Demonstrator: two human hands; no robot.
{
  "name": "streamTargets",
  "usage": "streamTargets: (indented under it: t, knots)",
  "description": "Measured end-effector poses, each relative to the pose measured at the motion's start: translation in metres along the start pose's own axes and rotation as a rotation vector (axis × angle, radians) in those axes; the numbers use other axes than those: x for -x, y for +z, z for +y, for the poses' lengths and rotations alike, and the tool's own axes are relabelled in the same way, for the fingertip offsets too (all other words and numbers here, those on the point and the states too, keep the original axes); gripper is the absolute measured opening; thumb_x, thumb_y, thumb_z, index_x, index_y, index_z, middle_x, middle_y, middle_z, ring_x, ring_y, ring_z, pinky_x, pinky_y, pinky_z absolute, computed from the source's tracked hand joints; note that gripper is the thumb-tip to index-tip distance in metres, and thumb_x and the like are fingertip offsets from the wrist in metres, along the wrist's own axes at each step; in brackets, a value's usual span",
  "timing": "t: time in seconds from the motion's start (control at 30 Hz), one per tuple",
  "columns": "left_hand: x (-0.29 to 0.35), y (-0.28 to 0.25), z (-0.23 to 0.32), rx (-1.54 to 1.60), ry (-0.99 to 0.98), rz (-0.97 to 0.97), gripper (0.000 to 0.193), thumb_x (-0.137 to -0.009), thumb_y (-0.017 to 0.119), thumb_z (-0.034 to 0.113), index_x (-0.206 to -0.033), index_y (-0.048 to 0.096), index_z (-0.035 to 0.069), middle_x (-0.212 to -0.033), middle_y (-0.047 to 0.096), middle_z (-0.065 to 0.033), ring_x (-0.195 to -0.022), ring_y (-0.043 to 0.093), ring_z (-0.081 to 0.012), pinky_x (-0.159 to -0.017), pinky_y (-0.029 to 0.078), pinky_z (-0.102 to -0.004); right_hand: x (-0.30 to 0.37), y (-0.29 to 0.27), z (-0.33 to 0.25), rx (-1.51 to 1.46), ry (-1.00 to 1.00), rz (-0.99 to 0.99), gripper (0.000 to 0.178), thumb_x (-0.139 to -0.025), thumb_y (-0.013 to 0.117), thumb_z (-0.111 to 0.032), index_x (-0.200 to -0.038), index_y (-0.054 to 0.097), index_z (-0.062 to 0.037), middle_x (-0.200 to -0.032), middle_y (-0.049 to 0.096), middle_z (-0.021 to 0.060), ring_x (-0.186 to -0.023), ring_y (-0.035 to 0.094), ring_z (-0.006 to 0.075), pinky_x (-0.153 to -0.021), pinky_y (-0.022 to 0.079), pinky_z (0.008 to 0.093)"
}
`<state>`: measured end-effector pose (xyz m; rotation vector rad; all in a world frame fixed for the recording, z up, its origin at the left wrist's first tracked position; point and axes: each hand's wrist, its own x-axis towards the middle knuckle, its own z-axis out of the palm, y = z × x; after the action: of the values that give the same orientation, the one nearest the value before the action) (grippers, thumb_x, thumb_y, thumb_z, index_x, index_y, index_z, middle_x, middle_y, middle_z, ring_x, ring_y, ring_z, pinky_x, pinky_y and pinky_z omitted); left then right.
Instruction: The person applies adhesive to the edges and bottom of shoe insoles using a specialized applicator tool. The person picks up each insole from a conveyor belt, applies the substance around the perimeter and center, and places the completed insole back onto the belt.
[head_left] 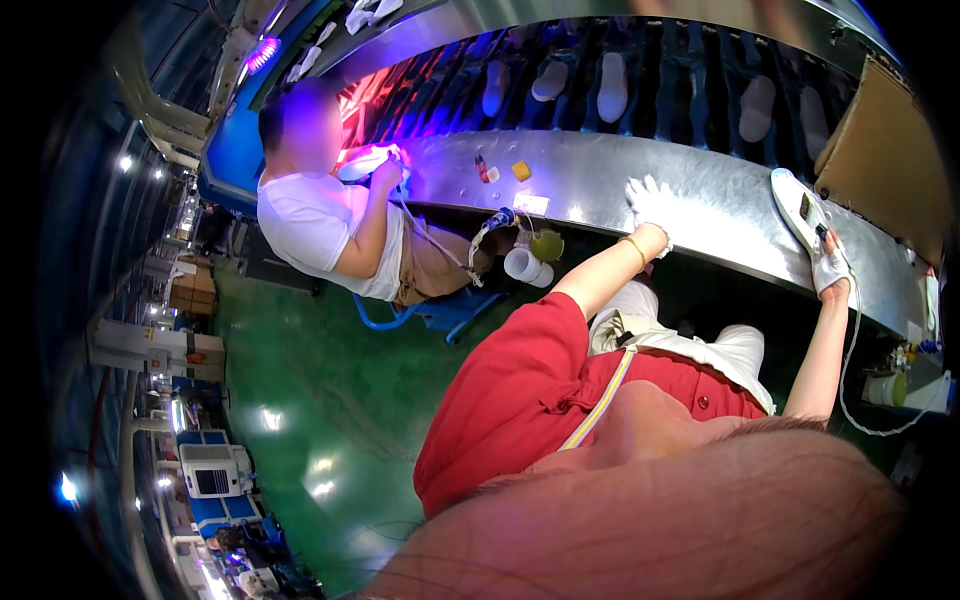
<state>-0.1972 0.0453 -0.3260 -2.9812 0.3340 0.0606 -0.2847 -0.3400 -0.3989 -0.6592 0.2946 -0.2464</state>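
My left hand (652, 215), in a white glove, rests on the metal bench top (560, 165) with its fingers spread and nothing in it. Farther right, my right hand (832, 268), also partly covered in white, is closed around a small black thing (822, 231) whose kind is too small to make out. A white cord (852, 345) hangs down beside that hand. Just beyond the fingertips lies a white shoe sole (797, 207) with a dark patch, along the bench; the hand is at its near end.
Behind the bench, a dark conveyor (690, 90) carries several soles (613, 88). A cardboard sheet (890, 150) stands at the right. On the left, a seated co-worker (330, 215) handles a lit shoe part. A yellow block (521, 171) and white tub (527, 267) are between us.
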Motion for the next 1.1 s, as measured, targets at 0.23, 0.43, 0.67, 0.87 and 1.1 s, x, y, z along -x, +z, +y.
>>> streamTargets:
  t: [0.23, 0.43, 0.67, 0.87, 1.1]
  knots:
    - [-0.006, 0.013, -0.004, -0.090, -0.001, -0.091, 0.071, -0.084, 0.040, 0.052, -0.141, 0.023, 0.012, -0.145, 0.018, -0.0183, -0.129, 0.019, -0.0476, -0.103, 0.012, -0.0575, 0.005, 0.009, 0.002, 0.010, 0.026, -0.027, 0.035, -0.082, 0.062, -0.006, -0.115, 0.051, -0.0002, -0.111, 0.056, 0.0109, -0.102, 0.054, 0.0208, -0.094, 0.041, 0.0290]
    - [-0.008, 0.013, 0.011, -0.136, -0.045, -0.094, 0.064, -0.085, 0.044, 0.037, -0.140, 0.023, 0.013, -0.144, 0.020, -0.0202, -0.128, 0.022, -0.0478, -0.103, 0.013, -0.0578, 0.000, -0.005, -0.003, 0.024, 0.002, -0.026, 0.038, -0.082, 0.063, -0.009, -0.117, 0.051, -0.0018, -0.114, 0.054, 0.0076, -0.106, 0.051, 0.0192, -0.098, 0.037, 0.0295]
    - [-0.008, 0.011, -0.003, -0.086, -0.045, -0.112, 0.067, -0.082, 0.050, 0.037, -0.139, 0.024, 0.014, -0.143, 0.021, -0.0210, -0.128, 0.021, -0.0474, -0.103, 0.013, -0.0580, -0.005, -0.003, 0.000, -0.019, 0.036, -0.006, 0.037, -0.082, 0.062, -0.007, -0.117, 0.050, -0.0019, -0.111, 0.056, 0.0079, -0.104, 0.053, 0.0190, -0.096, 0.039, 0.0293]
    - [-0.004, 0.008, 0.001, -0.099, -0.060, -0.109, 0.067, -0.081, 0.051, 0.036, -0.139, 0.025, 0.014, -0.143, 0.021, -0.0203, -0.128, 0.020, -0.0483, -0.104, 0.012, -0.0576, -0.006, -0.008, -0.001, -0.014, 0.036, -0.040, 0.037, -0.082, 0.063, -0.008, -0.116, 0.050, -0.0020, -0.113, 0.056, 0.0077, -0.104, 0.053, 0.0194, -0.096, 0.039, 0.0298]
    - [-0.007, 0.026, -0.013, -0.011, -0.115, -0.055, 0.060, -0.085, 0.043, 0.034, -0.139, 0.025, 0.015, -0.143, 0.021, -0.0205, -0.128, 0.019, -0.0486, -0.104, 0.009, -0.0587, -0.007, 0.006, 0.012, -0.024, 0.047, -0.047, 0.035, -0.080, 0.064, -0.006, -0.113, 0.053, -0.0018, -0.108, 0.058, 0.0068, -0.100, 0.054, 0.0182, -0.094, 0.040, 0.0285]
